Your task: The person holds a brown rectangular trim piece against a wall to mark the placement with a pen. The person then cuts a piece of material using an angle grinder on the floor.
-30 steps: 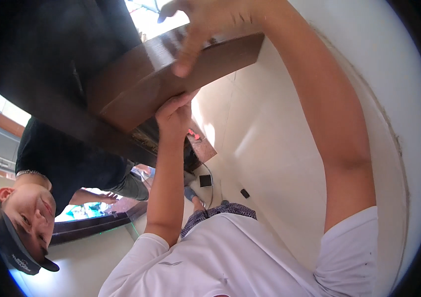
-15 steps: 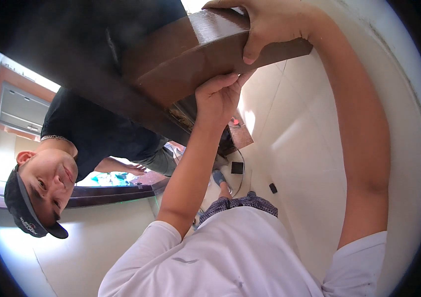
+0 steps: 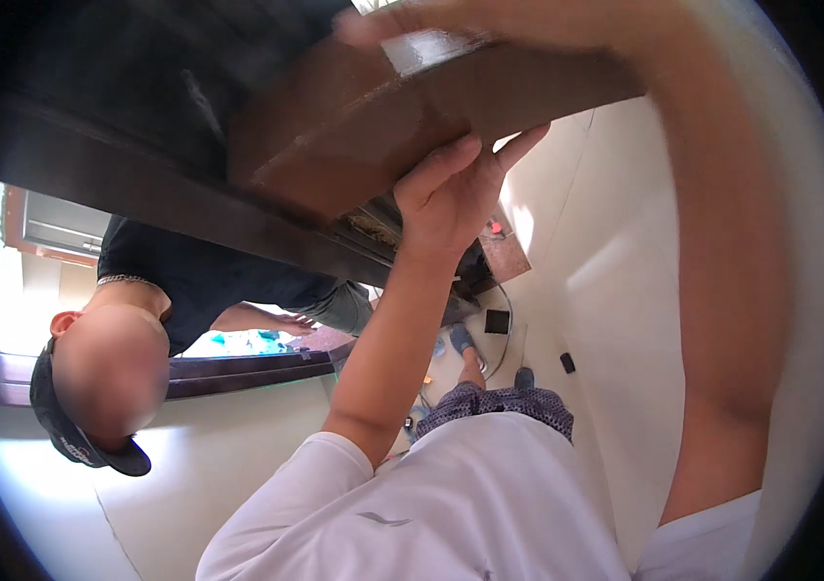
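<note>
A glossy brown trim board [image 3: 354, 136], seemingly wood, slants across the top of the view against a dark frame [image 3: 112, 174]. My left hand [image 3: 451, 189] props its lower edge from below. The thumb presses on the near face, one finger sticks out past the edge, and the other fingers are partly hidden behind the board. My right hand [image 3: 518, 24] lies across the board's upper side near its right end, smeared by motion. One fingertip of it reaches left past the shiny patch, while the rest of its fingers cannot be made out.
A person in a dark shirt and cap [image 3: 228, 281] is at the left, beyond the dark frame. On the floor below lie a black square object [image 3: 497, 321], a small black object [image 3: 567, 362], a cable [image 3: 510, 334] and a brown panel [image 3: 509, 257] with a red item.
My right hand has slid left over the board's upper side from its grip near the right end. My left hand stays under the lower edge, and its finger now sticks out more.
</note>
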The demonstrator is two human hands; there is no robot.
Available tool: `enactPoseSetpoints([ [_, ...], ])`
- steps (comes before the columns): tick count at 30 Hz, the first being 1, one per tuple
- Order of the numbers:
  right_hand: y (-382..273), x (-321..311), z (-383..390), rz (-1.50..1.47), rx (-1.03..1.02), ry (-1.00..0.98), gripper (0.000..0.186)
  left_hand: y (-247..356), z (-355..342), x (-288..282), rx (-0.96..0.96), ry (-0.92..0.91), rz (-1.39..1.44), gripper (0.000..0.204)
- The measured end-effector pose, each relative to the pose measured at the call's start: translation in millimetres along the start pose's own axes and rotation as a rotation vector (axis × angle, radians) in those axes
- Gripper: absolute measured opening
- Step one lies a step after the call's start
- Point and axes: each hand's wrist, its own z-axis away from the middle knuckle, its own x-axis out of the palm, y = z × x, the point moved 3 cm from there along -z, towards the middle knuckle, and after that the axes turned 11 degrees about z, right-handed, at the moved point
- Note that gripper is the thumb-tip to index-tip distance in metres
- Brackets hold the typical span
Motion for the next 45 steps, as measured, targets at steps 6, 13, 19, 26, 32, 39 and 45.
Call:
enactPoseSetpoints([
  [6, -32, -11, -3, 0.062, 0.243, 0.064, 0.1, -1, -3, 0, -0.034, -0.012, -0.044, 0.069],
  [13, -43, 19, -28, 0.251, -0.087, 0.065, 0.061, -2, 4, -10, -0.034, 0.019, -0.001, 0.072],
  [19, -34, -15, -2, 0.071, -0.03, 0.146, 0.059, -14, -7, 5, -0.033, -0.013, 0.112, 0.068],
  [26, -69, 14, -20, -0.024, 0.095, 0.264, 0.063, -3, -3, -13, -0.019, -0.138, 0.103, 0.059],
  [32, -73, -12, -6, 0.01, 0.189, 0.114, 0.063, -14, -10, -20, -0.029, -0.221, 0.093, 0.056],
  [39, -53, 7, -35, 0.09, -0.024, 0.266, 0.051, -13, -13, -12, -0.029, -0.137, 0.092, 0.057],
  [45, -53, 28, -64, 0.117, 0.029, 0.485, 0.045, -13, -2, -20, -0.02, -0.1, 0.087, 0.059],
])
